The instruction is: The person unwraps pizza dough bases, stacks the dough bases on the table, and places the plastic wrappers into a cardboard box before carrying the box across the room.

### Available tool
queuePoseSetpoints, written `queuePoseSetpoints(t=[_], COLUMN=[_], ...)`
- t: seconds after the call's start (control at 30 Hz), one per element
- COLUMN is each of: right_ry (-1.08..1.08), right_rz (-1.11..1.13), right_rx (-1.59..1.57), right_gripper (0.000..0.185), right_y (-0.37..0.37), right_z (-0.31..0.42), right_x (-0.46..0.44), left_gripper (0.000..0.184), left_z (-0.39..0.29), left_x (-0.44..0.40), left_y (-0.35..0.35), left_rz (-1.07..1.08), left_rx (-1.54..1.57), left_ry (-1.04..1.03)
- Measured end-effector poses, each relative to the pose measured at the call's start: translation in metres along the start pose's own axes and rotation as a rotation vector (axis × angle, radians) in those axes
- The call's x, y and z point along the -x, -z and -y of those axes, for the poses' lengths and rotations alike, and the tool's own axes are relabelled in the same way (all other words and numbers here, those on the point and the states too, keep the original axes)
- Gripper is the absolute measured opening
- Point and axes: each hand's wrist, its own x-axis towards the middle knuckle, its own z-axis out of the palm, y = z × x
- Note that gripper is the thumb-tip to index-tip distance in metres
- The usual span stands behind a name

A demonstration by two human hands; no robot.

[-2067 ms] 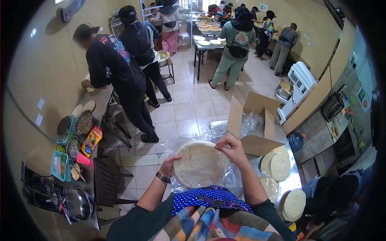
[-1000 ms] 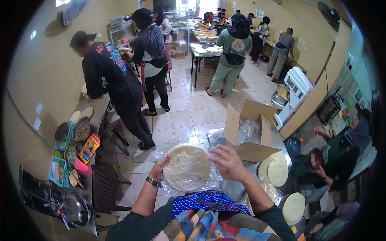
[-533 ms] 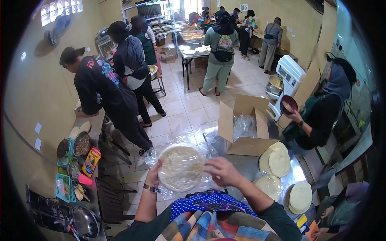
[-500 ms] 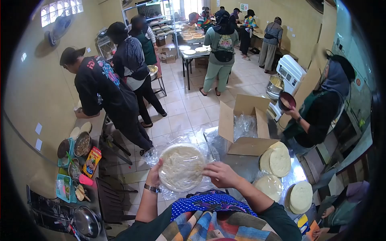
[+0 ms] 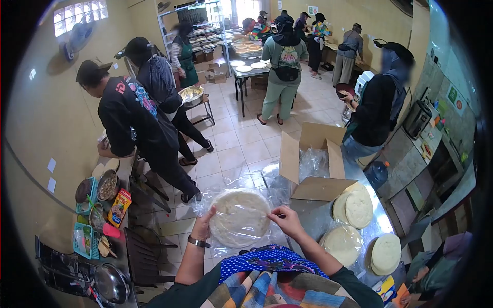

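A round pale flatbread base (image 5: 237, 219) lies inside a clear plastic bag (image 5: 229, 186), held up in front of my body. My left hand (image 5: 204, 224) wraps the bag's left side, with the thumb over the front. At the right edge, my right hand (image 5: 287, 222) pinches the plastic between thumb and fingertips. Right of my hands, on the metal table, are a bagged stack of bases (image 5: 341, 245), a bare stack (image 5: 358, 208) and another stack (image 5: 385, 253).
An open cardboard box (image 5: 321, 188) holding clear plastic stands at the table's far side. On the left are a side table with bowls (image 5: 108, 186), a yellow packet (image 5: 118, 207) and a dark chair (image 5: 146, 256). Several people work around the room; one person (image 5: 377, 102) carries a bowl on the right.
My right fingers have closed into a pinch on the bag's edge. The bagged base has shifted slightly right and down. The person with the bowl has walked farther away.
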Motion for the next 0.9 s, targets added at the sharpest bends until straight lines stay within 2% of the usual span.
queuePoseSetpoints(t=[0.17, 0.23, 0.27, 0.33, 0.37, 0.4, 0.47, 0.5, 0.53, 0.6, 0.63, 0.7, 0.83, 0.9], right_ry=[0.021, -0.267, -0.263, -0.396, -0.409, -0.41, -0.382, -0.367, -0.367, -0.187, -0.187, -0.232, -0.162, -0.245], right_rz=[0.01, 0.086, 0.097, 0.302, 0.275, 0.28, 0.204, 0.208, 0.209, 0.171, 0.168, 0.103, -0.025, 0.107], right_rx=[0.015, -0.847, -0.84, -1.209, -1.031, -1.025, -0.529, -0.538, -0.535, -0.449, -0.447, -0.773, -0.741, -0.622], right_gripper=[0.017, 0.015, 0.015, 0.02, 0.028, 0.028, 0.03, 0.04, 0.04, 0.048, 0.048, 0.052, 0.05, 0.051], right_y=[0.009, 0.013, 0.019, 0.033, 0.031, 0.026, 0.017, 0.016, 0.014, 0.007, 0.005, 0.001, -0.003, -0.008], right_z=[-0.006, 0.007, 0.013, 0.019, 0.008, -0.011, -0.039, -0.04, -0.042, -0.048, -0.05, -0.049, -0.017, -0.032], right_x=[0.003, 0.006, 0.006, 0.008, 0.008, 0.009, 0.012, 0.011, 0.009, 0.001, 0.0, -0.005, -0.002, 0.001], left_gripper=[0.052, 0.046, 0.046, 0.046, 0.046, 0.046, 0.046, 0.047, 0.047, 0.048, 0.05, 0.051, 0.055, 0.055], left_z=[0.011, 0.01, 0.008, -0.001, -0.001, 0.001, 0.002, 0.002, 0.001, 0.007, 0.009, 0.012, 0.014, 0.015], left_x=[-0.007, -0.008, -0.007, 0.0, 0.0, 0.0, 0.001, 0.001, 0.001, -0.002, -0.003, -0.005, -0.007, -0.007], left_y=[-0.002, -0.011, -0.014, -0.023, -0.022, -0.02, -0.02, -0.021, -0.021, -0.019, -0.018, -0.018, -0.013, -0.011], left_rz=[-0.058, -0.053, -0.057, -0.007, -0.01, 0.025, 0.059, 0.075, 0.092, 0.121, 0.152, 0.171, 0.208, 0.224], left_rx=[-0.03, 0.012, 0.019, 0.084, 0.089, 0.086, 0.087, 0.006, -0.075, -0.094, -0.116, -0.076, -0.036, 0.006], left_ry=[-0.078, -0.125, -0.135, -0.066, -0.071, -0.059, -0.048, -0.055, -0.062, -0.038, -0.015, 0.004, 0.053, 0.09])
